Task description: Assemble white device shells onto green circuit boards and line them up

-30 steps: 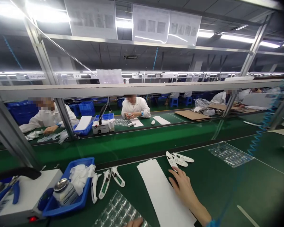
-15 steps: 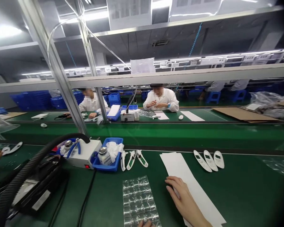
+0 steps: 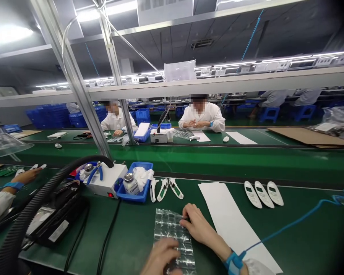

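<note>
One clear blister tray (image 3: 172,240), pinched by the right hand (image 3: 196,223); left hand (image 3: 160,256) on it, its grip unclear.

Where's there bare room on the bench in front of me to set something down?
Right of the white paper strip, below the three white shells, green mat lies open, crossed by a blue cord. Also between the black cable and the clear blister tray. Crowded: around the blue tray and white machine.

Right of your right hand (image 3: 200,225), open green tabletop (image 3: 309,248) ran past the white paper strip (image 3: 232,221), crossed only by a blue wrist cord (image 3: 289,223). Leftward, the blue tray (image 3: 132,196), black cable (image 3: 107,229) and ridged black hose (image 3: 37,194) obstructed your left hand (image 3: 160,256).
</note>
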Available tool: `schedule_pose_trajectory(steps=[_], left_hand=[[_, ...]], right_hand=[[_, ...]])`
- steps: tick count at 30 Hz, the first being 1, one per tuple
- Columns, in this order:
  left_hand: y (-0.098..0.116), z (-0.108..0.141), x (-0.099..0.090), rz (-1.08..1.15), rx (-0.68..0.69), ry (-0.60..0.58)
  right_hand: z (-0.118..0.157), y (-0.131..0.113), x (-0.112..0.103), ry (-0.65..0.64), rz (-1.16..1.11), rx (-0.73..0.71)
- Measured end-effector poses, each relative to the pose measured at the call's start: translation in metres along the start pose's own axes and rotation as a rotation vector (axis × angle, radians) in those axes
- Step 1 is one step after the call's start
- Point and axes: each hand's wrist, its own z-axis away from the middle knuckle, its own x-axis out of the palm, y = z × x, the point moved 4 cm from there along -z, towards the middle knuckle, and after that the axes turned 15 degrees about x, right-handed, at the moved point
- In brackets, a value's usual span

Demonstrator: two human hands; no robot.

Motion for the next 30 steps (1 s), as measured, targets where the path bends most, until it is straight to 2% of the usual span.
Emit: schedule_pose_trajectory(steps=[2, 3, 5, 6, 9, 13, 17, 23, 30], left_hand=[[-0.004, -0.02, -0.028, -0.174, -0.155, 0.247], [-0.007, -0.031, -0.039, -0.186, -0.241, 0.347], [-0.011, -0.055, -0.054, -0.012, -0.314, 0.465], [-0.013, -0.067, -0.058, 0.122, -0.319, 0.484], [-0.013, -0.099, -0.064, 0.407, -0.28, 0.453], [-0.006, -0.121, -0.066, 0.487, -0.198, 0.46], [-0.005, -0.124, -0.059, 0.543, -0.16, 0.491], [-0.011, -0.118, -0.048, 0.654, -0.174, 0.476], [-0.011, -0.117, -0.045, 0.682, -0.19, 0.483]], right_hand=[[0.001, -0.001, -0.003, -0.04, -0.108, -0.014], [0.001, -0.003, -0.006, -0.062, -0.203, -0.028], [0.0, -0.007, -0.015, -0.095, -0.438, -0.067], [-0.001, -0.009, -0.021, -0.099, -0.548, -0.086], [-0.009, -0.011, -0.036, -0.065, -0.713, -0.113], [-0.023, -0.001, -0.043, -0.045, -0.831, -0.051], [-0.027, 0.013, -0.039, -0.082, -0.872, 0.016], [-0.017, 0.016, -0.04, -0.242, -0.936, 0.028], [-0.018, 0.018, -0.039, -0.241, -1.008, 0.1]])
